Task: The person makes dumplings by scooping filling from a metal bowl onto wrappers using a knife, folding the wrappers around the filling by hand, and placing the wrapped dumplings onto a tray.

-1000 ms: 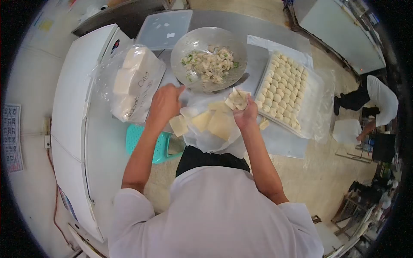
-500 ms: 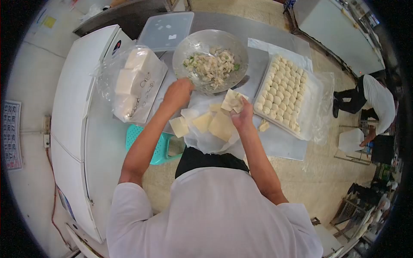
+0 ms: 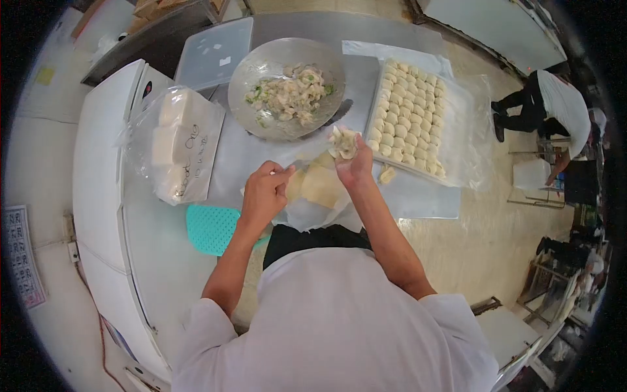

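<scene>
My right hand [image 3: 356,164] is closed on a dumpling wrapper [image 3: 342,142], cupped up around pale filling. My left hand [image 3: 264,195] hovers by the stack of square dough wrappers [image 3: 321,185], its fingers curled together. Whatever the left fingers hold, if anything, is hidden. The wrappers lie on white paper at the table's near edge. Beyond both hands stands a large metal bowl [image 3: 236,98] with a chunky pale filling [image 3: 287,95] flecked with green. To the right, a tray [image 3: 413,167] carries rows of folded dumplings [image 3: 408,117], and one loose folded piece [image 3: 387,174] lies beside it.
A plastic bag of white blocks [image 3: 179,144] with handwriting stands left on the metal table [image 3: 424,204]. Behind it lies a clear lid [image 3: 212,55]. A teal stool [image 3: 212,230] is below the left edge, beside a white fridge [image 3: 101,183]. Another person [image 3: 562,104] bends over at far right.
My left hand has come back from the bowl's rim to the wrappers. The wrapper in my right hand has gone from flatter to gathered up around the filling. The view has shifted slightly.
</scene>
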Demonstrator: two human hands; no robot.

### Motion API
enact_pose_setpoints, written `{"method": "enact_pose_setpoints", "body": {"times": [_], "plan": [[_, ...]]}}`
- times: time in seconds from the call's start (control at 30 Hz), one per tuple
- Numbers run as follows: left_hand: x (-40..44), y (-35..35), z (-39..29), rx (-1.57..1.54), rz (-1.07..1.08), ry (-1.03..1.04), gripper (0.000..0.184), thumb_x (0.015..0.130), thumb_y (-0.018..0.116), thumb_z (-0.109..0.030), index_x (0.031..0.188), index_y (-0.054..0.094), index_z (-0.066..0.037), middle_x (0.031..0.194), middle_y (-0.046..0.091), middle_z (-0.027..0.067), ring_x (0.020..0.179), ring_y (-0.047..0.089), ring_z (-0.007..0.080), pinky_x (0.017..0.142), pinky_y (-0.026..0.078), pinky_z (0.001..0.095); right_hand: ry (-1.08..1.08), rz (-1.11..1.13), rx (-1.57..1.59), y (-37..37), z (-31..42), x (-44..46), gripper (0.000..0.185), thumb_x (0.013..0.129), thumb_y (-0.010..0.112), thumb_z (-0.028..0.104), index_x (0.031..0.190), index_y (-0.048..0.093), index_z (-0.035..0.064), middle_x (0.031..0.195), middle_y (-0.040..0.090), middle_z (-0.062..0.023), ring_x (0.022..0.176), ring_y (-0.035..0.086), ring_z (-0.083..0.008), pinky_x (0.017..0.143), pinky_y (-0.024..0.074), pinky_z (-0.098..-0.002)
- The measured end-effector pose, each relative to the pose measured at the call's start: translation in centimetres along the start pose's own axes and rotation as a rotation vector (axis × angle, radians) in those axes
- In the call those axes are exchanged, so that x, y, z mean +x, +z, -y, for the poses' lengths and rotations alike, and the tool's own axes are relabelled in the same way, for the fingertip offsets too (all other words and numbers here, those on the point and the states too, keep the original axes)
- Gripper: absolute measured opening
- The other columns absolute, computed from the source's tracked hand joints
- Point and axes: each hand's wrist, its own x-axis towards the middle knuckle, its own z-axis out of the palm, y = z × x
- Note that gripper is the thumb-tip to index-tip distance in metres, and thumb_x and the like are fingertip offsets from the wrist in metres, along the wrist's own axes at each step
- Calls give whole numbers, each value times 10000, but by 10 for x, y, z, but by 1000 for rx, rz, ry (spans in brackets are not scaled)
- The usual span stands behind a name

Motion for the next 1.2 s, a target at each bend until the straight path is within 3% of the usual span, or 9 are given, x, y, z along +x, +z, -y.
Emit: {"method": "enact_pose_setpoints", "body": {"times": [0.33, 0.53, 0.63, 0.8, 0.83, 0.87, 0.97, 1.13, 1.2], "plan": [[8, 6, -29, -73, -100, 147, 137, 808, 654, 31, 914, 719, -25, 792, 598, 132, 604, 578, 264, 545, 450, 330, -74, 7, -79, 5, 14, -8, 400, 1024, 345, 271, 1217, 536, -22, 1163, 606, -154, 1064, 576, -293, 988, 426, -430], [23, -7, -29, -157, -9, 164, 210, 797, 641, 39, 977, 723, -34, 764, 581, 132, 628, 581, 266, 565, 451, 334, -43, 463, -124, 3, 33, -45, 399, 939, 441, 148, 1302, 473, -14, 1238, 569, -128, 1097, 577, -284, 1014, 411, -443], [20, -35, -50, -205, 13, 104, 238, 783, 631, 45, 983, 727, -42, 756, 579, 142, 658, 586, 289, 592, 453, 347, -193, 452, -333, 7, 36, -62, 545, 817, 587, 60, 1337, 436, -4, 1278, 543, -114, 1111, 578, -286, 1007, 427, -410], [19, -42, -59, -120, 166, 215, 256, 774, 634, 48, 999, 724, -36, 744, 581, 138, 633, 568, 273, 590, 454, 334, -785, 357, -1343, 1, 38, -60, 555, 663, 749, -33, 1187, 571, 19, 1070, 636, -92, 954, 621, -207, 843, 492, -296], [20, -49, -62, -77, 208, 208, 293, 767, 629, 79, 1026, 714, -27, 755, 588, 125, 629, 561, 228, 593, 450, 298, -1056, 403, -1335, 0, 38, -55, 318, 759, 708, 18, 1066, 628, 33, 857, 671, -107, 774, 653, -178, 730, 513, -318], [23, -56, -65, -34, 249, 200, 331, 759, 624, 111, 1053, 705, -18, 766, 595, 111, 626, 554, 184, 597, 446, 261, -1071, 373, -1339, -5, 46, -54, 318, 759, 708, 18, 1066, 628, 33, 857, 671, -107, 774, 653, -178, 730, 513, -318], [32, -69, -75, -149, 20, 157, 343, 760, 615, 92, 1063, 710, -38, 797, 605, 138, 657, 587, 230, 608, 459, 289, -565, 351, -1175, -11, 75, -66, 146, 913, 605, 140, 1003, 648, 33, 774, 672, -64, 636, 633, -141, 560, 487, -268], [39, -60, -74, -201, -12, 158, 366, 754, 622, 108, 1083, 702, -30, 801, 603, 104, 640, 556, 162, 598, 438, 251, -634, -272, -621, -3, 156, -99, 256, 948, 586, 301, 885, 619, 55, 763, 616, -32, 581, 544, -101, 513, 427, -229], [36, -54, -78, -196, 113, 91, 395, 761, 615, 119, 1127, 681, -14, 879, 616, 97, 739, 558, 146, 671, 440, 228, -772, 17, -832, -28, 210, -92, 262, 938, 598, 340, 938, 586, 78, 826, 608, -40, 587, 515, -93, 506, 405, -227]]}}
